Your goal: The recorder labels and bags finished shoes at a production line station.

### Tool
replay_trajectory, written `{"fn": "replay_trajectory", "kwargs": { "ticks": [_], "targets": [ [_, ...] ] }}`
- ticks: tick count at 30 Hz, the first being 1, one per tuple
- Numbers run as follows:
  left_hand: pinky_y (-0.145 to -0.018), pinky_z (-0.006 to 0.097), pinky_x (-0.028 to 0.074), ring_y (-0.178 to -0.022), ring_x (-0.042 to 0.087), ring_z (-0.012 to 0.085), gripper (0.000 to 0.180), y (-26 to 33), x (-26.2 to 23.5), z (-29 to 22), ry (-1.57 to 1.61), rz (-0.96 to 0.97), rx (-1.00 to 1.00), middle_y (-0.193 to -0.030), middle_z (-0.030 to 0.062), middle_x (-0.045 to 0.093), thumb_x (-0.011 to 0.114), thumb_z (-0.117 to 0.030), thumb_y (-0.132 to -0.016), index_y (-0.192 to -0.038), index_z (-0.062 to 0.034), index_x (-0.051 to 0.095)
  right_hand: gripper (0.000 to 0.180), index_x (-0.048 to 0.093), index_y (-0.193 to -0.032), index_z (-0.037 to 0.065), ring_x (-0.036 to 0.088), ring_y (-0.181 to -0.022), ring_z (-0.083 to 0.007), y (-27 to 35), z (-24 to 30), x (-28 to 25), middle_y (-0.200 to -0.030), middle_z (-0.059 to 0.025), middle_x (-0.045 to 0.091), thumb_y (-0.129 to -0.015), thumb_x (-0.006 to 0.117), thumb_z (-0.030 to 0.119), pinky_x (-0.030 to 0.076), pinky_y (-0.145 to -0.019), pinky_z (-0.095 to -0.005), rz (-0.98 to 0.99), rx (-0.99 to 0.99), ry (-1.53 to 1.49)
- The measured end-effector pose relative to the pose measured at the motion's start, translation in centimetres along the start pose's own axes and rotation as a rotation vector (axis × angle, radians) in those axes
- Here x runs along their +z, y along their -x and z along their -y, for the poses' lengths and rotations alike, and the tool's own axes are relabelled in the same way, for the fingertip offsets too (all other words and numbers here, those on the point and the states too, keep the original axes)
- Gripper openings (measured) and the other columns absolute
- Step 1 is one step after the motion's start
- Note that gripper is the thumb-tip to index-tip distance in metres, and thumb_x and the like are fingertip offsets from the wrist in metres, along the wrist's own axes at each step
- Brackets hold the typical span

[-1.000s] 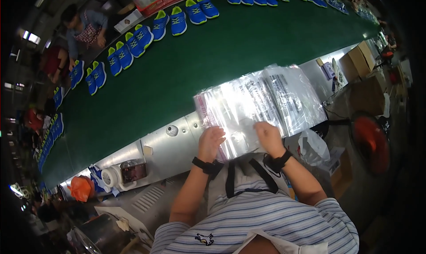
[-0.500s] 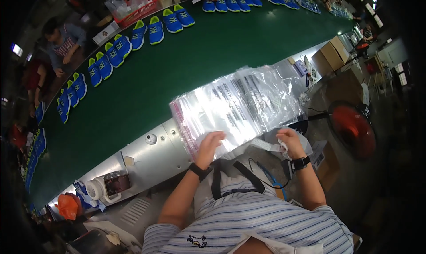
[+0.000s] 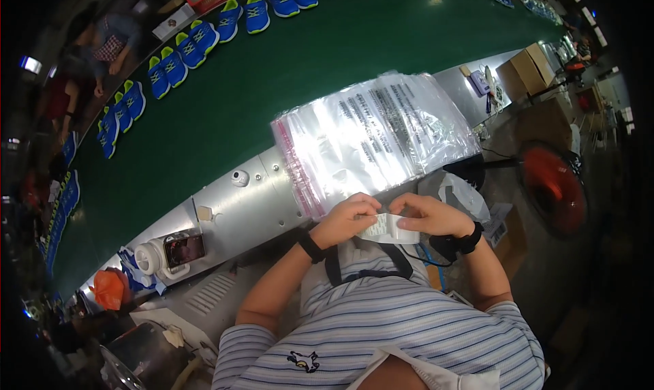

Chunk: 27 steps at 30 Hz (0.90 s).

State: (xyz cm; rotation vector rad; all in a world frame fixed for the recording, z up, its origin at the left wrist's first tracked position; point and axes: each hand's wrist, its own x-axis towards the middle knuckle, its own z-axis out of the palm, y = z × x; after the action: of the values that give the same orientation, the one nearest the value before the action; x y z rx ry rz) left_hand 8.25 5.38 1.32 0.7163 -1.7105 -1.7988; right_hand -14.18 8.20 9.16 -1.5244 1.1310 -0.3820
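A strip of white printed labels [image 3: 390, 230] is stretched between my two hands, in front of my waist. My left hand [image 3: 349, 220] pinches its left end, thumb and fingers curled together. At the other end my right hand [image 3: 436, 217] grips the strip, with the thumb lying on its white face. Just beyond both hands lies a stack of clear plastic bags [image 3: 354, 165] with dark print and pink-red edges at the left side. The stack covers part of the metal ledge and part of the green belt. My fingertips hide the strip's upper corners.
Blue and lime sneakers [image 3: 257, 14] line the far side of the green belt [image 3: 231, 104]. On the metal ledge [image 3: 262, 192] stand a small white bottle [image 3: 240, 177] and a white jug [image 3: 146, 257] beside a phone. A red fan [image 3: 553, 189] and cardboard box [image 3: 526, 70] are right.
My left hand has left the bags' near edge and taken hold of the label strip. My right hand has brought the strip left, in front of me. The whole view has shifted.
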Motion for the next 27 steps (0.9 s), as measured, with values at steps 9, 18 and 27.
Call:
{"fn": "replay_trajectory", "kwargs": {
  "ticks": [9, 18, 27],
  "targets": [
    [-0.072, 0.029, 0.044, -0.083, 0.055, 0.0214, 0.013, 2.5, -0.1, -1.7, -0.376, -0.172, 0.142, -0.088, 0.0084, 0.055, 0.06, -0.011, -0.075, -0.085, -0.0033, 0.058, 0.011, 0.056, -0.091, -0.001, 0.048, -0.072, -0.0048, -3.0, -1.3, 3.1, -0.077, 0.0006, 0.056, -0.086, 0.052, 0.008, 0.04, -0.065, -0.0206, 0.145, -0.014, -0.059],
    [-0.063, 0.021, 0.043, -0.07, 0.053, 0.0064, 0.021, 6.4, 2.7, -1.6, -0.121, -0.387, -0.351, -0.079, 0.0041, 0.059, 0.054, -0.016, -0.087, -0.099, 0.0004, 0.059, 0.01, 0.058, -0.081, 0.0, 0.05, -0.067, -0.0042, -4.4, -0.8, 7.6, -0.074, -0.0006, 0.058, -0.083, 0.058, 0.01, 0.041, -0.06, -0.0204, -0.037, 0.03, -0.572],
    [-0.065, 0.021, 0.048, -0.071, 0.057, 0.0098, 0.025, 6.3, 1.4, -0.3, 0.322, -0.494, -0.348, -0.082, 0.0063, 0.06, 0.048, -0.017, -0.09, -0.098, 0.0049, 0.057, 0.013, 0.056, -0.074, 0.0, 0.048, -0.059, -0.0045, -5.8, -0.5, 8.0, -0.064, -0.0002, 0.055, -0.08, 0.062, 0.009, 0.04, -0.053, -0.0211, -0.167, 0.03, -0.276]
  ]
}}
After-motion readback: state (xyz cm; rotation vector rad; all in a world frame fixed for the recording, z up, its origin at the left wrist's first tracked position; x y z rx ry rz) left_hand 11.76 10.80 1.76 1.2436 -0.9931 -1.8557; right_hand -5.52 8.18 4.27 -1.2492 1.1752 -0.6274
